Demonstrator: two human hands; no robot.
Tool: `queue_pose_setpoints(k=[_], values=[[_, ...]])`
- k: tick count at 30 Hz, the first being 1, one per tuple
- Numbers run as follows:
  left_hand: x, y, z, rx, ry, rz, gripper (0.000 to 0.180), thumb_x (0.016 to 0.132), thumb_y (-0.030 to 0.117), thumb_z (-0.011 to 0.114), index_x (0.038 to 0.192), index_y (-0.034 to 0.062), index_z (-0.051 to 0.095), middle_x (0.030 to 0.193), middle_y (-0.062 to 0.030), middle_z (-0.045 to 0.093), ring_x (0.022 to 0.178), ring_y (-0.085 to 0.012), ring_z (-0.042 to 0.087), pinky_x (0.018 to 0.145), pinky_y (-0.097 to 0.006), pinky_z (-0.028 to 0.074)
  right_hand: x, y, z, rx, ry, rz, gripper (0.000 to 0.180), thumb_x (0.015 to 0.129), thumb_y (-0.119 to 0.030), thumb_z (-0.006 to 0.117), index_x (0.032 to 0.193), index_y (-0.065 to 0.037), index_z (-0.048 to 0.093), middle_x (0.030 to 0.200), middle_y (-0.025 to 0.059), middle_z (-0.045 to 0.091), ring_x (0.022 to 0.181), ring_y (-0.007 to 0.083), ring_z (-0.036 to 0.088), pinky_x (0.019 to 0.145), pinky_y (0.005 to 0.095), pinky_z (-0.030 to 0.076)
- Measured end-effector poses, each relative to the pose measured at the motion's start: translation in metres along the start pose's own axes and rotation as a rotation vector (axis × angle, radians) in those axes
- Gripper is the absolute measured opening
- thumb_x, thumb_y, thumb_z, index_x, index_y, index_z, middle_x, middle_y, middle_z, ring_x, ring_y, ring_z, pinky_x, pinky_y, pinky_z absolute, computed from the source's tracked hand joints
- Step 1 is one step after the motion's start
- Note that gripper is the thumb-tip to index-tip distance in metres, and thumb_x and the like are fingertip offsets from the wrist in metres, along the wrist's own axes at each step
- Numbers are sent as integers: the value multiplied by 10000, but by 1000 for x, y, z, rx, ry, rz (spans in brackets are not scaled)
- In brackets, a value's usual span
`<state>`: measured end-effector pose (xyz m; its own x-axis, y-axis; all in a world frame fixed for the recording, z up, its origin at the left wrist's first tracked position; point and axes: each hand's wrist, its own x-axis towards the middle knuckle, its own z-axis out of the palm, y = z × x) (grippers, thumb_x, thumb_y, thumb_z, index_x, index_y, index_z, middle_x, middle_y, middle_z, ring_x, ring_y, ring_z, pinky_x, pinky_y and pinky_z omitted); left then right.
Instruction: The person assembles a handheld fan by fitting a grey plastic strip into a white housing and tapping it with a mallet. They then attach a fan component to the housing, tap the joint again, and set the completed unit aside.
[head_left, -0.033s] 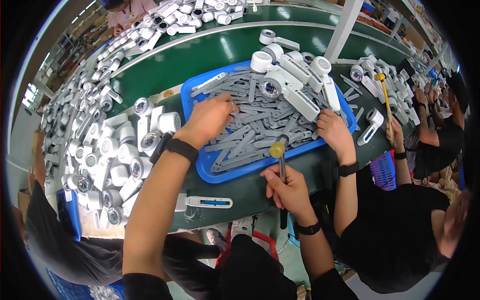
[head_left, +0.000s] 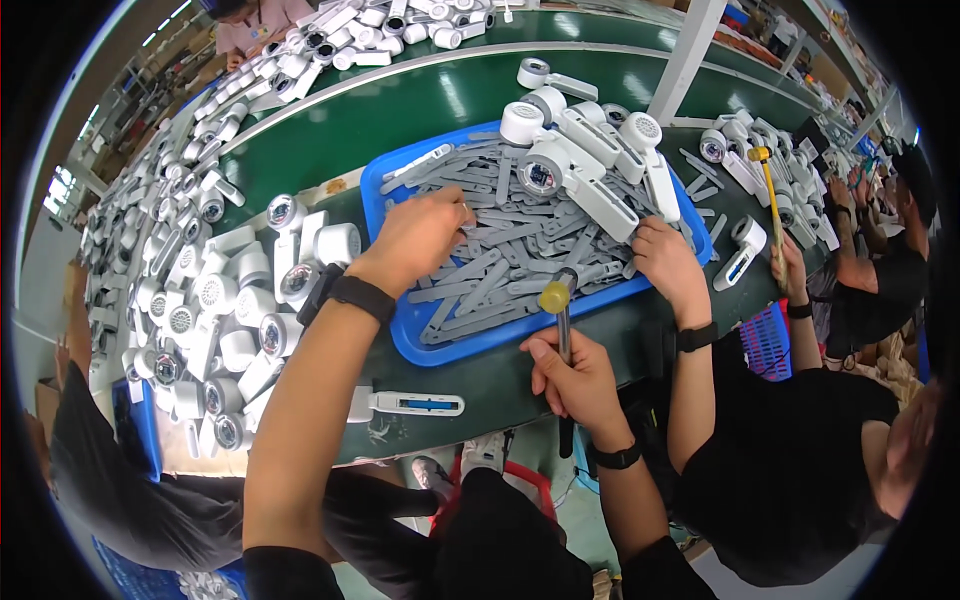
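Two hands busy over blue tray (head_left: 450,352), and next to nothing changed vs. earlier frame, taken at practically the same instant: same poses, same layout, no visible shift of any part. Left hand (head_left: 420,235) down on heap of grey strips (head_left: 500,260) inside tray, fingers curled into pile; can't tell whether clamped on a strip or just resting/raking, since fingertips hidden among strips. Right hand (head_left: 575,375) closed firmly round handle of small hammer (head_left: 555,297), yellow head up, hovering at near rim of tray, just above strips, not touching any. Means work sits at pick stage, as a judgement: strip being sorted out w/ left, hammer held ready w/ right, no strike under way. White handheld units (head_left: 590,150) stacked at far side of tray, on top of strips. Co-worker's hand (head_left: 665,262) also in tray at right edge, apart from both own hands. Single white unit (head_left: 410,404) lying on green belt (head_left: 450,95) near edge, just below tray; big pile of white units (head_left: 220,300) to left. Second hammer (head_left: 765,190) further right, w/ another person.
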<state>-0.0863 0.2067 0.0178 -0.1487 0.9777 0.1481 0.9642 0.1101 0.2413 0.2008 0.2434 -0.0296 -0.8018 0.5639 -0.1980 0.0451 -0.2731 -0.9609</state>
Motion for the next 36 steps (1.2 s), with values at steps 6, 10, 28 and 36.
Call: queue_pose_setpoints(k=[6, 10, 28, 36], values=[[-11, -9, -9, -371, 222, -88, 191, 883, 84, 759, 1070, 65, 790, 1060, -128, 752, 880, -239, 738, 795, -347, 572, 2, 1, 2, 15, -2, -2, 226, 1064, -200, 610, 1082, 22, 653, 646, 52, 620, 363, 64, 445, 352, 220, 309], [-23, 12, -38, -516, 119, -391, 249, 945, 180, 753, 1176, 91, 789, 902, -121, 783, 786, -106, 666, 788, -282, 546, 1, 2, -1, -16, 17, -30, 234, 1064, -209, 612, 1079, 21, 656, 641, 51, 616, 357, 62, 437, 342, 218, 293], [-185, 143, -14, -1581, 671, -162, 634, 972, -156, 569, 1561, 18, 409, 1594, -138, 454, 1312, -257, 611, 1051, -345, 532, -47, -56, 102, 37, -128, -96, 197, 1056, -189, 630, 1076, 7, 620, 594, -5, 527, 357, 41, 385, 333, 224, 250], [-218, 129, -23, -1756, 677, -267, 568, 1011, -49, 583, 1551, -1, 413, 1491, -181, 561, 1224, -200, 662, 662, -170, 473, -52, -50, 112, -69, -106, -63, 189, 1040, -188, 659, 1025, -2, 630, 776, 46, 660, 377, 34, 396, 340, 212, 251]])
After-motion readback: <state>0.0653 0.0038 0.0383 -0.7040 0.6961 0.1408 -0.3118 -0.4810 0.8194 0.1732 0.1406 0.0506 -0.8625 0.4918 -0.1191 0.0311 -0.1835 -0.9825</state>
